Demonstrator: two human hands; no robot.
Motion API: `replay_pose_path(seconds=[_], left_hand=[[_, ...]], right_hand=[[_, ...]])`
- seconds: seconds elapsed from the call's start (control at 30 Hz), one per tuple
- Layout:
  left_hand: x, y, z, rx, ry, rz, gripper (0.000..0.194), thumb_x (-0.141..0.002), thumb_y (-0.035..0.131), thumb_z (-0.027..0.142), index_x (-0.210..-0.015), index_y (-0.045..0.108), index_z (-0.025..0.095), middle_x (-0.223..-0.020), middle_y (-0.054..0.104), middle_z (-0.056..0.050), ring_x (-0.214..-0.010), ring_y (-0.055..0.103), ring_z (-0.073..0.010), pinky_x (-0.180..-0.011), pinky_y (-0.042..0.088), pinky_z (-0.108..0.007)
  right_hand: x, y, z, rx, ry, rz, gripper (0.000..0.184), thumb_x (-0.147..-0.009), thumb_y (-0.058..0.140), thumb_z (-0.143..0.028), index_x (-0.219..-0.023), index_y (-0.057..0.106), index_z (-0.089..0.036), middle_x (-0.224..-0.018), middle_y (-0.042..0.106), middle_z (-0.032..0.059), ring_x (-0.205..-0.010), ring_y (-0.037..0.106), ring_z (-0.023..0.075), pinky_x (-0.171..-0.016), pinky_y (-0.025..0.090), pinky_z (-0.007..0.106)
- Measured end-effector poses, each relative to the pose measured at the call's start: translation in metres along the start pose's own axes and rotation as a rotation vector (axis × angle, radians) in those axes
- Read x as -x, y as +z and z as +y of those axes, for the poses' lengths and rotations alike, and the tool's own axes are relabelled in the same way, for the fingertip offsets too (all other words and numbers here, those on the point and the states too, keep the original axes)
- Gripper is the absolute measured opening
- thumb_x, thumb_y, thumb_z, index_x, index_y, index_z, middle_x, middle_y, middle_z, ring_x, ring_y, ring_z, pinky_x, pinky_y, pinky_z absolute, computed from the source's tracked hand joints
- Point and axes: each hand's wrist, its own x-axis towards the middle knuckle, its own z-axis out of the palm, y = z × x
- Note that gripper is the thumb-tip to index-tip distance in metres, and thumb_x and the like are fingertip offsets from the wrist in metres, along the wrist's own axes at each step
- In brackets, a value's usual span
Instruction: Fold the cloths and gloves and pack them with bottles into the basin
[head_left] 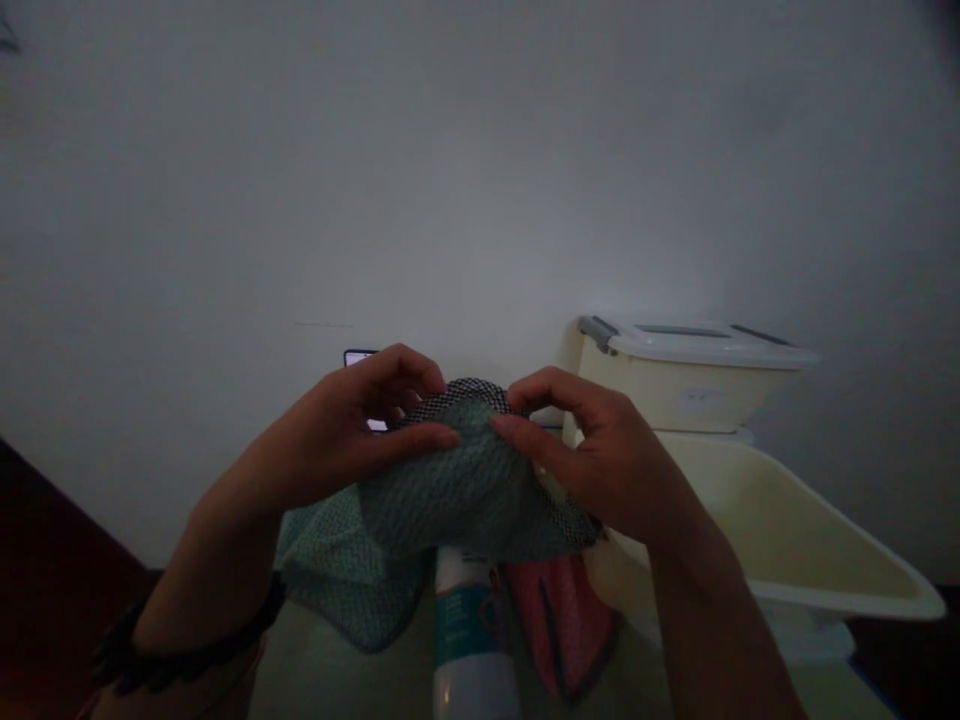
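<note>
Fingers on our left hand and right hand are pinching one green cloth; we're holding it near one canister, one red cloth, one lidded bin and one open tub.

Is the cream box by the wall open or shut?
The box looks shut: its white lid covers the top. Whether the grey clip is locked, I can't tell.

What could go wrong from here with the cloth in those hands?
The left hand and right hand pinch the held cloth near its top edge, so it might slip. It seems to hide the bottle's far end, so a bump there could go unnoticed. The phone is behind the left hand; reaching forward might knock it.
</note>
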Motion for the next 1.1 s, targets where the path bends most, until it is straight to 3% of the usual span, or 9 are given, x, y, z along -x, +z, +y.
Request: replay_pose_path(seconds=[0.13, 0.27, 0.53, 0.67, 0.8, 0.87, 0.97, 1.03, 1.1], left_hand=[[0.001, -0.001, 0.005, 0.001, -0.015, -0.026, 0.020, -0.081, 0.062, 0.037, -0.085, 0.056, 0.018, -0.071, 0.058, 0.001, -0.063, 0.055, -0.0113, -0.054, 0.045, -0.020], [0.001, 0.001, 0.009, -0.026, 0.001, 0.074, 0.018, -0.083, 0.060, 0.035, -0.085, 0.056, 0.018, -0.065, 0.054, 0.004, -0.056, 0.048, -0.0086, -0.047, 0.038, -0.017], [0.000, 0.004, 0.012, -0.156, 0.156, 0.390, 0.011, -0.082, 0.064, 0.029, -0.085, 0.061, 0.019, -0.072, 0.061, 0.005, -0.063, 0.053, -0.0065, -0.055, 0.040, -0.016], [-0.001, 0.007, 0.011, -0.186, 0.281, 0.679, 0.013, -0.070, 0.076, 0.025, -0.076, 0.066, 0.020, -0.065, 0.065, 0.008, -0.056, 0.054, -0.0046, -0.051, 0.039, -0.014], [-0.004, 0.008, 0.012, -0.068, 0.208, 0.819, 0.015, -0.063, 0.081, 0.022, -0.071, 0.068, 0.019, -0.062, 0.066, 0.006, -0.054, 0.056, -0.0053, -0.047, 0.039, -0.015], [-0.006, 0.008, 0.011, 0.119, 0.093, 0.800, 0.018, -0.062, 0.081, 0.022, -0.073, 0.067, 0.018, -0.062, 0.065, 0.006, -0.052, 0.055, -0.0060, -0.044, 0.038, -0.015], [-0.011, 0.006, 0.004, 0.590, -0.121, 0.639, 0.028, -0.063, 0.080, 0.024, -0.086, 0.064, 0.018, -0.065, 0.065, 0.004, -0.051, 0.056, -0.0089, -0.044, 0.042, -0.018], [-0.015, 0.006, -0.004, 0.888, -0.188, 0.506, 0.034, -0.063, 0.079, 0.024, -0.092, 0.062, 0.017, -0.072, 0.067, 0.001, -0.059, 0.060, -0.0125, -0.053, 0.048, -0.023], [-0.018, 0.007, -0.010, 1.089, -0.202, 0.445, 0.033, -0.064, 0.077, 0.020, -0.092, 0.062, 0.015, -0.080, 0.067, -0.002, -0.072, 0.061, -0.0149, -0.065, 0.051, -0.026]], right_hand=[[-0.001, 0.000, 0.004, 0.003, -0.023, 0.020, 0.009, -0.082, 0.062, -0.029, -0.084, 0.061, -0.020, -0.077, 0.062, -0.0019, -0.075, 0.056, 0.0121, -0.071, 0.044, 0.023], [-0.001, 0.003, 0.004, -0.033, 0.001, 0.030, 0.012, -0.084, 0.061, -0.031, -0.083, 0.058, -0.020, -0.074, 0.058, -0.0021, -0.071, 0.054, 0.0117, -0.066, 0.042, 0.023], [0.001, 0.010, -0.007, -0.111, -0.021, 0.105, 0.014, -0.089, 0.054, -0.030, -0.080, 0.050, -0.020, -0.069, 0.052, -0.0043, -0.063, 0.051, 0.0078, -0.056, 0.039, 0.020], [0.003, 0.011, -0.007, -0.136, -0.022, 0.124, 0.015, -0.088, 0.056, -0.031, -0.079, 0.051, -0.020, -0.067, 0.053, -0.0051, -0.061, 0.053, 0.0071, -0.054, 0.040, 0.019], [0.003, 0.015, -0.004, -0.284, 0.049, 0.034, 0.022, -0.078, 0.068, -0.031, -0.087, 0.049, -0.023, -0.074, 0.060, -0.0054, -0.067, 0.059, 0.0087, -0.057, 0.045, 0.019], [0.002, 0.017, -0.002, -0.440, 0.123, -0.005, 0.030, -0.076, 0.070, -0.030, -0.095, 0.046, -0.026, -0.076, 0.063, -0.0059, -0.068, 0.061, 0.0099, -0.056, 0.048, 0.019], [0.000, 0.021, 0.000, -0.631, 0.217, 0.021, 0.037, -0.079, 0.068, -0.029, -0.108, 0.046, -0.029, -0.078, 0.062, -0.0063, -0.065, 0.061, 0.0092, -0.054, 0.049, 0.019], [-0.001, 0.022, 0.001, -0.719, 0.258, 0.054, 0.036, -0.080, 0.067, -0.028, -0.112, 0.051, -0.028, -0.081, 0.062, -0.0051, -0.067, 0.061, 0.0079, -0.056, 0.050, 0.018], [-0.003, 0.023, 0.003, -0.820, 0.294, 0.059, 0.026, -0.080, 0.067, -0.025, -0.105, 0.059, -0.024, -0.083, 0.064, -0.0041, -0.071, 0.061, 0.0067, -0.060, 0.050, 0.016]])
